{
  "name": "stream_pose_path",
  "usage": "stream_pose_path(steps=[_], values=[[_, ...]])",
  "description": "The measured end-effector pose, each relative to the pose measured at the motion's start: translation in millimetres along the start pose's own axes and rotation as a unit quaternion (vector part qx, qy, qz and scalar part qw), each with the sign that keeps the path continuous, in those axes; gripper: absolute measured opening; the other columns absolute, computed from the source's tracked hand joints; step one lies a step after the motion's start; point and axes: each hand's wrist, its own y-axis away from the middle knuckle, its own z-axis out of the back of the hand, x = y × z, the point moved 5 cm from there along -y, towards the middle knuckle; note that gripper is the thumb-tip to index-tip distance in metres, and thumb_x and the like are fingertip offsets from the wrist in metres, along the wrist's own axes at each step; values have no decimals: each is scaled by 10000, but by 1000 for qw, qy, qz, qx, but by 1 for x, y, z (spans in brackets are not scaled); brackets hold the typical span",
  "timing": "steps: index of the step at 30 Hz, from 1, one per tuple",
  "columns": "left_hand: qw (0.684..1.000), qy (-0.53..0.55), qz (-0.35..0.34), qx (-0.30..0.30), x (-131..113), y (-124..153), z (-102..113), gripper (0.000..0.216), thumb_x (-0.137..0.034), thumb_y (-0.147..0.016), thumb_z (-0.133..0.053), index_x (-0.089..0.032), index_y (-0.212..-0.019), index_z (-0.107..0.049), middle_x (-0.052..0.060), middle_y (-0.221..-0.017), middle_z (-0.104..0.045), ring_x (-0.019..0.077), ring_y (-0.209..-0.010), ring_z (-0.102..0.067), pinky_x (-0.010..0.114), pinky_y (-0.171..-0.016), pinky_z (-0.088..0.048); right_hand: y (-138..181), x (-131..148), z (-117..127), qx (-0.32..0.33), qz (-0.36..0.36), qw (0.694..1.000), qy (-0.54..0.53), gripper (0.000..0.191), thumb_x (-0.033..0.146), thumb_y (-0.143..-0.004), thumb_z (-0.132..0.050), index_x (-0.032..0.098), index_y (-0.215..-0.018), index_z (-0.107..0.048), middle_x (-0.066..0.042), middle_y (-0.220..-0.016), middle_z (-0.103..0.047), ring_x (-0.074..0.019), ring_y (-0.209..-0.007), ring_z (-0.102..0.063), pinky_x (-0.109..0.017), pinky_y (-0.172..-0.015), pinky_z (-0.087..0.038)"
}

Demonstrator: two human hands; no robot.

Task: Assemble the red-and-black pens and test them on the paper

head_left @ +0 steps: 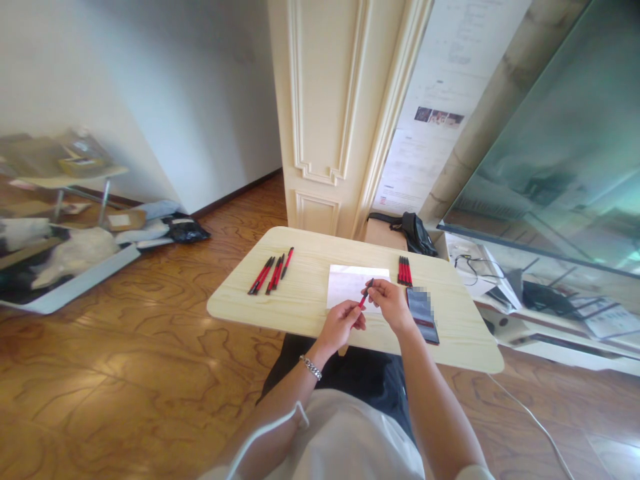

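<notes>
Between my two hands is a red and black pen, tilted, above the white paper. The fingers of my left hand pinch its red lower part. My right hand grips the black upper end. On the left of the table lie several red and black pens in a loose, slanted group. Several more pens lie side by side in a neat row behind my right hand. A dark phone-like flat object rests just right of my right wrist.
The pale wooden table has rounded corners and stands before me. A black bag sits beyond its far right edge. To the right is a low white cabinet under a large screen. A white cable runs along the floor.
</notes>
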Motion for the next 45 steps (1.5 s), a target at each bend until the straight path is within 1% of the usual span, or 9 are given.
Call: stream_pose_path(steps=[8,13,19,23,26,33,35,40,45], values=[[997,-7,-33,-73,9,-2,3,277,-406,-783,-664,-160,-841,-550,16,-688,-654,143,-646,-635,295,-671,-506,5,-12,-3,-87,11,994,68,303,450,-738,-627,178,-873,-618,-10,-664,-604,-137,-577,-511,-256,-539,-388],[995,-25,-34,-89,10,-2,4,285,-410,-765,-679,-164,-833,-551,13,-690,-663,151,-649,-645,293,-663,-498,7,-11,-10,-79,6,993,93,312,478,-776,-583,175,-816,-645,-15,-667,-597,-149,-608,-508,-264,-557,-381],[996,-13,-27,-80,8,-1,2,270,-400,-770,-674,-165,-822,-550,8,-687,-658,145,-631,-639,286,-642,-494,11,-11,-10,-138,-6,982,130,351,523,-730,-645,193,-668,-544,15,-587,-530,-131,-547,-456,-259,-521,-353],[997,-1,-17,-72,7,-2,2,268,-410,-782,-655,-163,-819,-558,2,-645,-649,131,-580,-613,269,-600,-474,10,-5,-9,-78,-9,997,26,381,527,-780,-593,181,-937,-623,-34,-757,-644,-156,-654,-557,-251,-542,-399],[998,-5,-13,-68,8,-3,2,262,-402,-793,-645,-158,-831,-560,13,-662,-658,126,-571,-608,254,-574,-451,7,-1,-5,-70,-7,997,-40,432,504,-829,-536,200,-1130,-601,-71,-937,-677,-173,-783,-603,-252,-588,-430],[997,-10,-15,-72,7,-1,1,258,-389,-778,-663,-159,-814,-554,10,-654,-652,133,-593,-616,265,-608,-464,4,-12,-1,-133,-8,990,-38,308,476,-744,-660,175,-798,-633,-26,-695,-643,-140,-616,-551,-253,-554,-406],[997,-11,-17,-70,6,0,1,253,-386,-779,-661,-159,-815,-554,12,-658,-653,134,-595,-618,265,-607,-463,7,-13,-2,-140,-19,989,-47,314,482,-727,-678,181,-796,-622,-17,-681,-636,-138,-605,-553,-255,-553,-414],[998,-1,-16,-67,5,-1,1,264,-391,-777,-661,-155,-816,-550,18,-659,-656,131,-573,-612,257,-579,-452,9,-5,-7,-103,-32,991,-75,390,531,-794,-570,204,-985,-659,-60,-886,-686,-177,-780,-621,-267,-607,-446],[998,-8,-14,-67,6,0,1,266,-397,-779,-662,-160,-814,-548,12,-649,-656,136,-585,-621,262,-597,-461,8,-9,-6,-134,-32,990,-38,344,520,-730,-658,179,-761,-619,-46,-766,-677,-153,-666,-594,-264,-590,-435]])
